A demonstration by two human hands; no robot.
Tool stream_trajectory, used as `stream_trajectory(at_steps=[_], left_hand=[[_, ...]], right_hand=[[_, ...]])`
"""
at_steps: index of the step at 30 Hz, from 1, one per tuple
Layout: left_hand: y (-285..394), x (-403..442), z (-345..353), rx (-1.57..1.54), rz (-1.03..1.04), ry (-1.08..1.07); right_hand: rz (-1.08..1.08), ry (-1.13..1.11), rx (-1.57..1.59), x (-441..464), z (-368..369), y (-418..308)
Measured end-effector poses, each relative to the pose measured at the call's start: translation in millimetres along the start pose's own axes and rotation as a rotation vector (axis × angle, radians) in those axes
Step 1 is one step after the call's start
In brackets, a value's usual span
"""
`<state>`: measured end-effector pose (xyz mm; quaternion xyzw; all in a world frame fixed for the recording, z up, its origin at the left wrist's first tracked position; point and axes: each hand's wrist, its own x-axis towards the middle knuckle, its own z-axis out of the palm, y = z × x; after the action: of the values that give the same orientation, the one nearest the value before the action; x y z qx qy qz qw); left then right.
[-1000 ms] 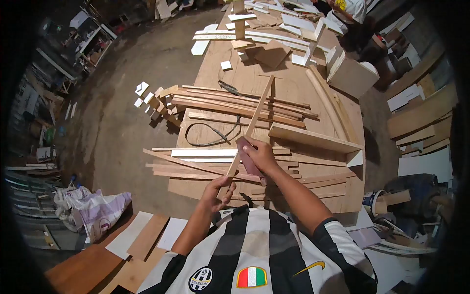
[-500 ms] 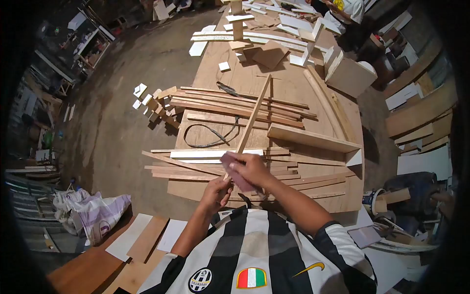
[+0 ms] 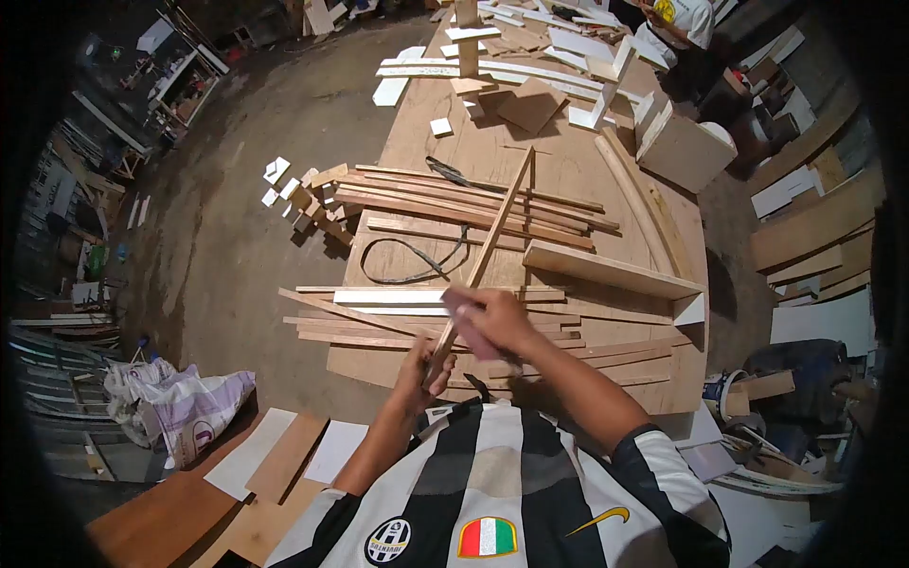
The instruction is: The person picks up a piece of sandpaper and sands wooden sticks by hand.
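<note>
My left hand point(image 3: 418, 371) is closed around the near end of a long, thin wooden strip point(image 3: 505, 214), just in front of my shirt. The strip slants away over the table, its far end above a bundle of similar strips point(image 3: 464, 210). In my right hand point(image 3: 504, 322) is a folded reddish-brown sheet of sandpaper point(image 3: 476, 343), held against or right beside the strip just beyond the left hand. Motion blurs the sheet, and its contact with the wood is hard to make out.
More strips point(image 3: 360, 329) lie across the near part of the plywood table point(image 3: 398, 371). A dark looped strap point(image 3: 407, 279) and an L-shaped board piece point(image 3: 606, 269) rest there too. Wood blocks point(image 3: 317, 208) are piled at the left edge. Another person point(image 3: 677, 28) is at the far right.
My right hand has moved a little up and right with the sandpaper, along the strip. The left hand keeps its hold on the near end. The whole view has shifted slightly.
</note>
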<state>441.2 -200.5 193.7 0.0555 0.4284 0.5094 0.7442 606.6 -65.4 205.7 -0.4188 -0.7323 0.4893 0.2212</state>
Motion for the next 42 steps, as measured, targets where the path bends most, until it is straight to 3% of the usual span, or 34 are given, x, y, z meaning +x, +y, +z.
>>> stream_trajectory(at_steps=[2,4,6,7,10,12,14,17,18,20,22,25,28,29,32,34,36,38,40,42], left_hand=[[3,4,-5,0.037,-0.031,0.076],[9,2,-2,-0.021,-0.053,0.025],[11,0,2,0.015,-0.038,0.005],[12,0,3,0.013,-0.046,0.006],[15,-2,9,0.0,-0.069,0.037],[14,-4,4,0.045,-0.069,0.074],[12,-1,1,0.017,-0.065,0.08],[15,-1,7,0.013,-0.048,0.024],[16,0,6,0.02,-0.048,0.019],[11,2,-1,-0.021,-0.042,0.025],[12,2,2,-0.025,-0.043,0.092],[15,3,7,-0.018,-0.052,0.04],[10,8,-1,-0.104,-0.11,0.008],[10,9,0,-0.116,-0.128,0.089],[12,8,0,-0.116,-0.142,0.066],[15,5,9,-0.094,-0.138,0.013],[15,9,11,0.01,-0.137,0.052],[12,10,7,0.034,-0.139,0.002],[13,5,19,0.247,-0.021,0.163],[13,5,26,0.258,-0.016,0.282]], right_hand=[[-0.142,-0.072,0.119,-17,20,-10],[-0.143,-0.098,0.087,-15,15,-11],[0.083,-0.017,0.135,0,-2,-9],[0.08,-0.018,0.137,0,0,-10],[-0.06,-0.077,0.073,-6,10,-12],[-0.275,-0.076,0.036,-20,21,-24],[-0.116,-0.065,0.151,-9,16,-12],[0.001,0.041,0.043,9,-6,-1],[-0.001,0.048,0.044,5,-3,-3],[-0.208,-0.037,0.046,-11,14,-10],[-0.203,-0.076,0.069,-17,13,-21],[-0.015,0.043,0.187,-3,8,-1],[-0.107,0.015,0.122,-11,17,2],[-0.169,-0.049,0.096,-20,20,-4],[-0.239,0.0,0.205,-18,26,8],[-0.031,0.095,0.204,-4,8,14],[-0.011,0.146,0.138,-3,3,15],[-0.086,0.026,0.095,-17,7,-2],[-0.176,-0.045,0.121,-31,18,-12],[-0.225,-0.014,0.113,-26,16,-2]])
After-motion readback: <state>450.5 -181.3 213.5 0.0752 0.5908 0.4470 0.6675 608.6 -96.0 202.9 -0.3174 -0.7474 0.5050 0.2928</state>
